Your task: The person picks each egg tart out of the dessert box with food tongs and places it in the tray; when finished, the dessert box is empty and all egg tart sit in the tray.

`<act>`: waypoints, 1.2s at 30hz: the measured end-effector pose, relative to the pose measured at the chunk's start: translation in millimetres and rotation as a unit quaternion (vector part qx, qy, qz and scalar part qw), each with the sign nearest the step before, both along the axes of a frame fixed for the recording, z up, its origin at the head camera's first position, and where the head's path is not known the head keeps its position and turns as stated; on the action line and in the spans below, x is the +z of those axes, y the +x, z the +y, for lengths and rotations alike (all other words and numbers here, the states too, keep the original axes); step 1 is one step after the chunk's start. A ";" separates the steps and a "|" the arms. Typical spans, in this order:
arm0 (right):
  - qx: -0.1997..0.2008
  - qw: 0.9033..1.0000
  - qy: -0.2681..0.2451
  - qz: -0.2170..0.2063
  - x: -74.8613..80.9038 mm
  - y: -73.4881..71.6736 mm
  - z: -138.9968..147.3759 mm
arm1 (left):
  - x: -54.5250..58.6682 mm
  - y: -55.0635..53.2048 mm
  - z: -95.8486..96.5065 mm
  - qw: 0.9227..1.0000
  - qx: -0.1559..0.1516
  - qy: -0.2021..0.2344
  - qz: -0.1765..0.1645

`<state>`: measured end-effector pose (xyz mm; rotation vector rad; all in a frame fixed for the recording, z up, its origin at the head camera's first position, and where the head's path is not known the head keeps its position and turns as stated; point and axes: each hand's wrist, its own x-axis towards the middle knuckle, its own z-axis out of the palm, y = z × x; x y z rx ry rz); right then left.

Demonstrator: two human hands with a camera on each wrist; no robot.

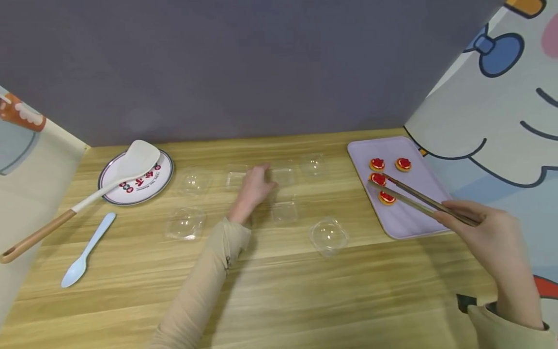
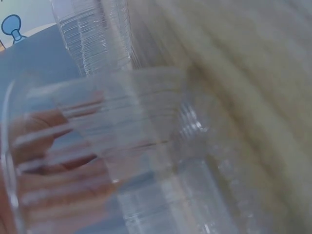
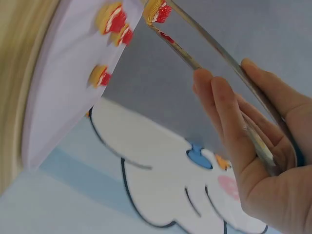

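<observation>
My right hand (image 1: 492, 232) grips metal tongs (image 1: 410, 196) near their bent end. Between the tong tips is a small tart with red topping (image 3: 157, 11), over the lilac tray (image 1: 418, 208). Other such tarts, among them one at the front (image 1: 387, 198), sit on that tray. My left hand (image 1: 255, 186) reaches among clear plastic containers, its thumb and fingers apart beside a stacked container (image 1: 283, 176). In the left wrist view its fingers (image 2: 58, 190) show through a clear container (image 2: 141, 97) close to the camera, with a gap between thumb and fingers.
Domed clear containers stand around, one at the front right (image 1: 329, 236) and one at the left (image 1: 186, 223). A patterned plate (image 1: 150, 186) carries a white spatula (image 1: 144, 157) with a wooden handle. A light blue spoon (image 1: 89, 249) lies nearby. A grey wall (image 1: 244, 72) rises behind the table.
</observation>
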<state>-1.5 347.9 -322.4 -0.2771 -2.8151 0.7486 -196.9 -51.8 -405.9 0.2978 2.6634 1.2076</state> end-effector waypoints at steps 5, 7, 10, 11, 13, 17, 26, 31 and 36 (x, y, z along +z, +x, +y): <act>-0.035 0.999 0.018 -0.020 -1.4 9.8 16.1 | -0.4 0.4 -1.9 1.000 0.000 0.001 0.001; -0.049 0.998 0.019 -0.028 -2.6 13.1 22.7 | -0.1 0.6 -2.2 1.000 0.000 0.001 0.001; -0.063 0.997 0.018 -0.037 -5.4 17.6 31.0 | 0.6 0.7 -2.5 1.000 0.000 0.004 -0.001; -0.067 0.997 0.021 -0.040 -6.5 18.8 33.2 | 0.9 0.8 -2.5 1.000 -0.001 0.004 -0.001; -0.071 0.996 0.026 -0.046 -8.4 20.7 37.3 | 1.5 1.2 -2.6 1.000 -0.001 0.005 -0.001; -0.081 0.994 0.044 -0.059 -13.5 22.8 44.0 | 2.0 1.8 -2.6 1.000 -0.002 0.004 0.004; -0.105 0.990 0.058 -0.074 -23.5 25.4 51.7 | 1.4 3.3 -1.5 1.000 0.000 0.004 0.003; -0.110 0.990 0.052 -0.066 -23.2 25.8 50.9 | 0.8 3.0 -0.6 1.000 -0.001 -0.001 0.006; -0.105 0.993 0.044 -0.025 -20.4 28.2 41.2 | 0.0 2.3 0.1 1.000 -0.002 -0.003 0.012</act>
